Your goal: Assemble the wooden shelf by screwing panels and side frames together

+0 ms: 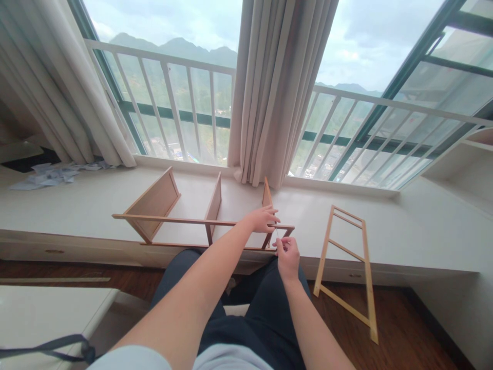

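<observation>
A wooden shelf frame [185,221] lies on its side along the white window ledge, with several boards standing up from it. Near its right end, my left hand [262,219] reaches over the upper rail and grips the frame, some fingers extended to the right. Just below and to the right is my right hand [288,255], its fingers pinched on a thin metal rod [277,233] like a hex key. The rod points up toward the left hand's fingertips; its far end is hard to make out at the joint.
A separate light wooden ladder-shaped frame [365,257] leans against the ledge [296,208] at right, feet on the dark floor. White papers [46,176] lie at far left. Curtains [265,92] and a railing [173,97] stand behind. A white surface with a dark strap [50,347] is lower left.
</observation>
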A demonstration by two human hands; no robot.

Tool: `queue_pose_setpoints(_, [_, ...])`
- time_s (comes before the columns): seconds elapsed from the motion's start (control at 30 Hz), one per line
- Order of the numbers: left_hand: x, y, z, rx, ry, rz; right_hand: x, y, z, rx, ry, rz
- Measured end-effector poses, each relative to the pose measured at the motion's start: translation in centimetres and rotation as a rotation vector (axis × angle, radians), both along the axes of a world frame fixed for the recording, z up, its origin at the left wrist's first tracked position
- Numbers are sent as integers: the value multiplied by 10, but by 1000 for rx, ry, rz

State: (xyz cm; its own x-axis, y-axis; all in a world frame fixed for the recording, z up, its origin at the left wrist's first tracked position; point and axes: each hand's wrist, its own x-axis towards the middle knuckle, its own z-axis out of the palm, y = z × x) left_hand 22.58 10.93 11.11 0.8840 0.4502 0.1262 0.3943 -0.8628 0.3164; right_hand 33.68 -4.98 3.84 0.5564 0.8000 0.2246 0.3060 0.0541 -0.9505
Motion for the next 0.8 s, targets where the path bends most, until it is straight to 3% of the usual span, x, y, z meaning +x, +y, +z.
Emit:
queue_pose_setpoints(0.27, [0, -2, 1, 2, 7, 9, 3, 2, -4, -33, -53, -56])
queue_pose_setpoints(0.6, [0, 1, 0, -1, 7, -1, -2, 2, -1, -58, 8, 5])
queue_pose_setpoints(0.8, [0, 0, 0, 6, 11, 0, -6, 7, -1, -49, 230, 64])
